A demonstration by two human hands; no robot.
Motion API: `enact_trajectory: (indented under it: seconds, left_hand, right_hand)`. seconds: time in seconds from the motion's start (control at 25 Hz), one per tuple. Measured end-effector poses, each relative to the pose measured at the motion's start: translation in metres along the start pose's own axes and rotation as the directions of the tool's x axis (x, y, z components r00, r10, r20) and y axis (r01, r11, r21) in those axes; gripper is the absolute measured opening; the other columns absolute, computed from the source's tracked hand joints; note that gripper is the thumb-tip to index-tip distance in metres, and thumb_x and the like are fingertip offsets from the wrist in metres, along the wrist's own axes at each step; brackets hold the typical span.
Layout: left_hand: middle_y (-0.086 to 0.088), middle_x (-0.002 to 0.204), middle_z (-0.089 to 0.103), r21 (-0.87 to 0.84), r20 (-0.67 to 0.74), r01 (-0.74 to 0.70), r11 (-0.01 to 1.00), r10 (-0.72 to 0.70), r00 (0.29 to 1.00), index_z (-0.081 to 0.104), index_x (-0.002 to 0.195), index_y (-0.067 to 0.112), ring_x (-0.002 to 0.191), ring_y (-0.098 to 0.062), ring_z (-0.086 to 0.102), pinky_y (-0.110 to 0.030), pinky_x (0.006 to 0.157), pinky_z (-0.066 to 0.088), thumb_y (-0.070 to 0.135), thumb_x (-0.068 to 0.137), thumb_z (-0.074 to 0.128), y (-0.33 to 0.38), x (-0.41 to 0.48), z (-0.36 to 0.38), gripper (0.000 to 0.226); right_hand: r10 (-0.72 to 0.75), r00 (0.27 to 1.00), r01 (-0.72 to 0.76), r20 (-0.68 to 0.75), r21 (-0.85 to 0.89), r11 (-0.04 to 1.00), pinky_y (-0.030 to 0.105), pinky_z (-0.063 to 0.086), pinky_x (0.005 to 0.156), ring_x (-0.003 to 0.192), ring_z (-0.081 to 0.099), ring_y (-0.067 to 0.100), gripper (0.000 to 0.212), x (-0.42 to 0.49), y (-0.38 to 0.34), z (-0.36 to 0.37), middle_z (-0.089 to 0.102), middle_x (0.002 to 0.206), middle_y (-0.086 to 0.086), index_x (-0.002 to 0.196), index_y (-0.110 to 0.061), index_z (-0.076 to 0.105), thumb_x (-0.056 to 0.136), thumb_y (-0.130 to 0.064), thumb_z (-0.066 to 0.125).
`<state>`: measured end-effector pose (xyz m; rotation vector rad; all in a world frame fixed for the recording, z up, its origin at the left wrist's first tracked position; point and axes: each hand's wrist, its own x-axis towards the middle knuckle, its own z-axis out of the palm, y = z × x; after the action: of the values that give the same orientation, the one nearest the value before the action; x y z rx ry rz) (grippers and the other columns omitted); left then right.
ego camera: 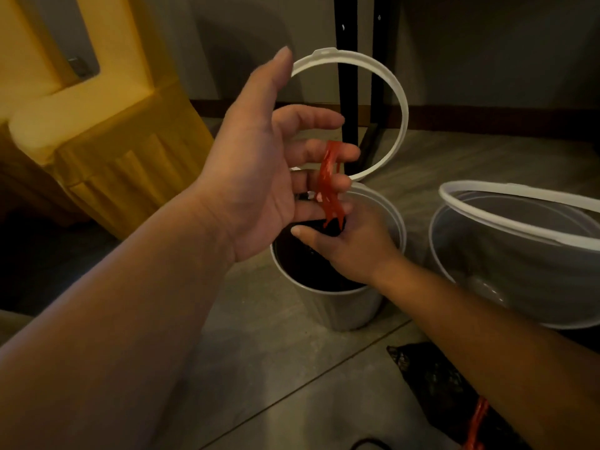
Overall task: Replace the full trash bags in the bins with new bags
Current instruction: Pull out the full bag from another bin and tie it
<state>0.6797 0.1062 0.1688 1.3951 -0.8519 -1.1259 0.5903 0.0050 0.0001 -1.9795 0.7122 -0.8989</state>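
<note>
A small grey bin (pixel 344 306) stands on the floor with a black trash bag (pixel 305 264) inside it. Its white rim ring (pixel 401 102) stands tilted up behind the bin. My left hand (pixel 259 164) is raised in front of the ring, palm toward me and fingers spread fairly straight. The bag's red drawstring (pixel 328 183) hangs across those fingers. My right hand (pixel 350 248) reaches into the bin's mouth and pinches the bag's top where the drawstring ends; its fingertips are hidden.
A second, larger bin (pixel 506 274) lies tilted at the right with its white ring (pixel 519 216) loose on the rim. Another black bag (pixel 435 378) with a red drawstring (pixel 477 420) lies on the floor at the bottom right. Yellow furniture (pixel 107 147) stands left, black legs (pixel 347 92) behind.
</note>
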Motion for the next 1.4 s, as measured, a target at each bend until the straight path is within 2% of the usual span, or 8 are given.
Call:
enact_trajectory:
  seconds: [0.24,0.4,0.48,0.68,0.84,1.08,1.2,1.4]
  left_hand:
    - [-0.019,0.105,0.079,0.097,-0.086,-0.185,0.978,0.194,0.977,0.068,0.118,0.014,0.084,-0.029,0.075,-0.048,0.067,0.059,0.061,0.101,0.041,0.032,0.005,-0.021,0.057]
    - [-0.01,0.102,0.08,0.154,-0.097,-0.179,0.972,0.196,0.976,0.066,0.117,0.015,0.083,-0.024,0.075,-0.043,0.066,0.059,0.054,0.101,0.05,0.027,0.004,-0.019,0.046]
    - [-0.009,0.101,0.079,0.16,-0.081,-0.183,0.97,0.198,0.977,0.066,0.114,0.015,0.081,-0.023,0.074,-0.043,0.067,0.059,0.052,0.1,0.054,0.024,0.004,-0.017,0.042]
    - [-0.01,0.1,0.078,0.131,-0.033,-0.209,0.969,0.215,0.976,0.066,0.113,0.014,0.079,-0.023,0.074,-0.043,0.065,0.059,0.047,0.099,0.057,0.028,-0.001,-0.015,0.036]
    - [-0.016,0.1,0.079,0.143,-0.132,-0.257,0.956,0.275,0.952,0.062,0.119,0.016,0.08,-0.027,0.077,-0.044,0.066,0.061,0.024,0.1,0.062,0.03,-0.002,-0.022,0.02]
    - [-0.013,0.099,0.08,0.13,-0.233,-0.211,0.969,0.237,0.943,0.067,0.115,0.019,0.082,-0.027,0.08,-0.04,0.065,0.063,0.0,0.097,0.063,0.011,-0.001,-0.029,0.027]
    - [-0.007,0.1,0.081,0.165,-0.232,-0.177,0.97,0.213,0.949,0.066,0.115,0.019,0.082,-0.024,0.08,-0.033,0.062,0.06,0.007,0.099,0.067,-0.002,-0.002,-0.034,0.021]
    - [0.001,0.107,0.081,0.215,-0.167,-0.203,0.955,0.241,0.956,0.06,0.127,0.025,0.094,-0.023,0.08,-0.034,0.073,0.064,0.011,0.096,0.07,-0.005,-0.011,-0.05,0.035]
  right_hand:
    - [0.058,0.998,-0.058,-0.004,-0.07,0.996,0.007,0.047,0.07,0.084,0.063,-0.014,0.015,-0.006,0.013,0.014,0.068,0.089,-0.03,0.09,-0.053,0.055,0.091,-0.051,0.07]
    - [0.081,0.997,-0.081,0.014,-0.036,0.996,0.037,0.06,0.088,0.103,0.068,0.004,0.057,-0.011,0.007,0.009,0.067,0.11,-0.018,0.126,-0.051,0.04,0.085,-0.049,0.08]
    - [0.038,0.999,-0.038,-0.033,-0.019,0.999,0.03,0.054,0.088,0.111,0.061,0.0,0.069,-0.007,-0.004,-0.002,0.061,0.12,-0.022,0.133,-0.052,0.044,0.075,-0.072,0.076]
    - [-0.1,0.995,0.1,-0.027,-0.012,0.995,0.029,0.045,0.062,0.069,0.063,0.008,0.039,0.0,-0.018,0.003,0.063,0.071,-0.008,0.077,-0.029,0.06,0.099,-0.062,0.058]
    - [-0.136,0.99,0.133,-0.024,-0.098,0.986,0.03,0.041,0.061,0.056,0.056,0.008,0.031,-0.005,0.007,0.015,0.05,0.058,-0.009,0.079,-0.034,0.051,0.109,-0.042,0.05]
    - [-0.014,0.997,0.026,0.074,-0.166,0.986,0.04,0.051,0.068,0.068,0.063,0.011,0.041,-0.006,0.025,0.016,0.061,0.072,-0.009,0.103,-0.025,0.06,0.104,-0.059,0.038]
    - [0.044,0.997,-0.039,0.067,-0.077,0.996,0.032,0.052,0.086,0.102,0.063,0.001,0.042,-0.013,0.013,0.0,0.065,0.11,-0.017,0.124,-0.044,0.053,0.09,-0.068,0.057]
    - [-0.225,0.973,0.223,-0.054,-0.05,0.974,0.028,0.053,0.085,0.104,0.063,0.009,0.035,-0.02,-0.035,-0.019,0.068,0.109,-0.008,0.113,-0.023,0.073,0.092,-0.051,0.072]
